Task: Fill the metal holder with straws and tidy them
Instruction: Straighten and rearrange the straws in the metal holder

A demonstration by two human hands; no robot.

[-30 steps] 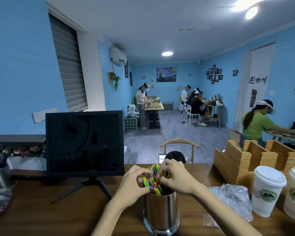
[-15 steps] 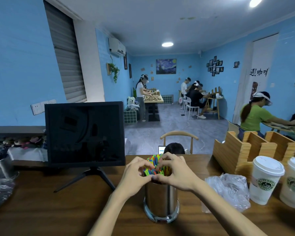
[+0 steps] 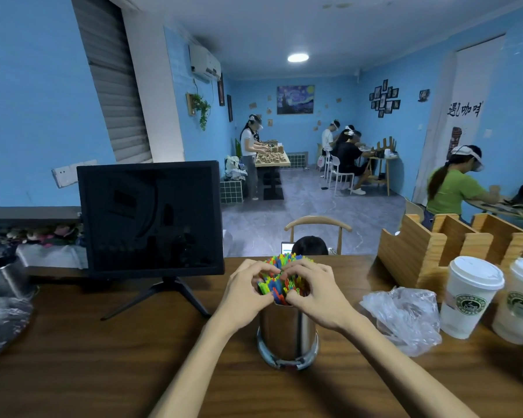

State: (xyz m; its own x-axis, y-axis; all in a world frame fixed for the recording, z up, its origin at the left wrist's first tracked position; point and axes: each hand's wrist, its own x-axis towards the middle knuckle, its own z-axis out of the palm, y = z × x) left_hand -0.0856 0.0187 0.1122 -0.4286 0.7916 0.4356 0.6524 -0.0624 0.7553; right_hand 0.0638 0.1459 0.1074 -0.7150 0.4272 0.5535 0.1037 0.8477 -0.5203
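Note:
A shiny metal holder [image 3: 287, 334] stands upright on the wooden counter [image 3: 103, 357] in front of me. A bundle of coloured straws [image 3: 280, 279] in green, blue, red and yellow sticks out of its top. My left hand [image 3: 245, 292] curls round the left side of the bundle and my right hand [image 3: 313, 292] curls round the right side. Fingertips of both hands meet over the straws, hiding most of them and the holder's rim.
A dark monitor on a tripod stand [image 3: 151, 218] is left of the holder. A crumpled plastic bag [image 3: 402, 315], two lidded paper cups [image 3: 468, 297] and a wooden organizer [image 3: 453, 245] are to the right. A metal pot [image 3: 0, 274] sits far left. People work at tables behind.
Both hands have stayed wrapped round the straw bundle over the holder, squeezing a little closer. The camera has tilted, so the holder sits higher in view.

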